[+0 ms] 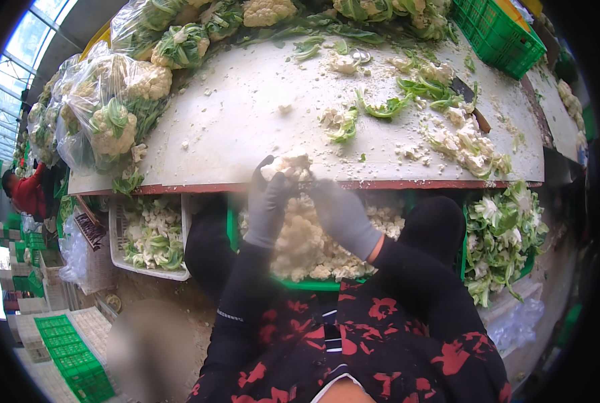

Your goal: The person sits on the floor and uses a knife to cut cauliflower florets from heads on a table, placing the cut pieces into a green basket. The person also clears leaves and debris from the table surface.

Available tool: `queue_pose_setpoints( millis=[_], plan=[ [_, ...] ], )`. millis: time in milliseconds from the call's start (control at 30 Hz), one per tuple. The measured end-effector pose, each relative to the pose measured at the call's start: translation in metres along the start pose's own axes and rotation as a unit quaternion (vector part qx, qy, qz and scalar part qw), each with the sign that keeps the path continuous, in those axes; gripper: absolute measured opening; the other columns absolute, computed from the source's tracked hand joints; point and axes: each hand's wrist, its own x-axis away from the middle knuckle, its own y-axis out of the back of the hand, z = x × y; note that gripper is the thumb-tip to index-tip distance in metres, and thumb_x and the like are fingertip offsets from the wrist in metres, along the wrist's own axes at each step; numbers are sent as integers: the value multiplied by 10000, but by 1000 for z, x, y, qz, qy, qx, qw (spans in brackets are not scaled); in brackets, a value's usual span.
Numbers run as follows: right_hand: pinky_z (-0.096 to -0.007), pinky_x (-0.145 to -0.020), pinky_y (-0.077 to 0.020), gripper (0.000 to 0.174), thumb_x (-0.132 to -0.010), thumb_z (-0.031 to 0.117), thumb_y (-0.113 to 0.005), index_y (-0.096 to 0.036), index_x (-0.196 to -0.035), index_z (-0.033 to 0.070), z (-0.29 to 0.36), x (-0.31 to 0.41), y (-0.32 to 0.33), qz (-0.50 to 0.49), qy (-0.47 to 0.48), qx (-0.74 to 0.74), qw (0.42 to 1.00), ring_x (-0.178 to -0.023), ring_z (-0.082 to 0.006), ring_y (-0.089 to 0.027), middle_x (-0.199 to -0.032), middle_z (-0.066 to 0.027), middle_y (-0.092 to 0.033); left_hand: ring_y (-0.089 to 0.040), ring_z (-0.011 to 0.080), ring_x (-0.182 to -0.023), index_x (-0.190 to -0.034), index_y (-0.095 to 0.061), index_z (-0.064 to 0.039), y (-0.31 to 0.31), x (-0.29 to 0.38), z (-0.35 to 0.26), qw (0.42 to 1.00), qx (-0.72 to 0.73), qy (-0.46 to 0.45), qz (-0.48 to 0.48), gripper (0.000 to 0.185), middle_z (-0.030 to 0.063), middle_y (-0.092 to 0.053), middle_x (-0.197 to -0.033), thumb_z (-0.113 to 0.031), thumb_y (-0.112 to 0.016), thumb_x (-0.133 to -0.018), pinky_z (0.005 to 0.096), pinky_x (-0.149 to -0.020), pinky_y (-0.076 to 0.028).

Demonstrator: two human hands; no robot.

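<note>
My left hand, in a grey glove, holds a piece of cauliflower head by its left side, just above the table's red front edge. My right hand, also gloved and blurred by motion, is at the lower right of that piece; whether it grips a small tool or the cauliflower cannot be told. Beneath both hands, a green crate on my lap side of the table holds many cut cauliflower florets. Trimmed cauliflower pieces and leaves lie on the white tabletop to the right.
A knife lies among scraps at the right. Whole cauliflowers line the back, some in plastic bags at left. Leaf-filled containers stand left and right of my knees. A green basket is back right; a person in red is far left.
</note>
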Motion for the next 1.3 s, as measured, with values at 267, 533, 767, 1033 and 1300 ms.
queue_pose_setpoints(
  millis=[267,533,767,1033,1300],
  plan=[
    [-497,-683,-516,145,-968,131,-553,-604,-895,17,4,-3,-32,21,-31,6,999,-755,-412,-652,-791,-197,-656,-602,123,-834,-1374,-452,-1,2,-12,20,995,-25,25,-95,465,62,-612,-977,-233,-634,-1013,282,-743,-540],
    [-369,-693,-561,303,-1002,196,-519,-660,-1149,-28,-25,-49,-5,289,-72,-59,953,-768,-259,-703,-925,-184,-730,-643,182,-767,-1292,-507,23,7,-24,30,995,-21,65,-78,413,76,-630,-935,-254,-629,-1010,307,-672,-545],
    [-412,-763,-565,146,-894,91,-616,-666,-1023,45,-34,-32,3,200,-55,-10,978,-836,-317,-676,-951,-150,-672,-521,334,-1348,-1373,-528,16,37,-1,33,960,269,74,-18,464,189,-575,-1399,-218,-601,-979,492,-1161,-407],
    [-499,-759,-535,187,-926,190,-588,-672,-1007,44,24,41,-25,184,-100,-40,977,-873,-401,-669,-946,-190,-696,-541,269,-1309,-1463,-436,-9,6,48,22,973,222,52,-23,462,154,-530,-1425,-167,-503,-1034,422,-1162,-415],
    [-403,-693,-561,258,-991,265,-572,-700,-1019,43,32,37,-20,328,-17,7,945,-750,-291,-680,-870,-129,-716,-624,205,-1119,-1445,-463,16,17,86,37,997,-10,26,-70,622,103,-627,-1245,-161,-712,-903,334,-934,-515]
  ],
)
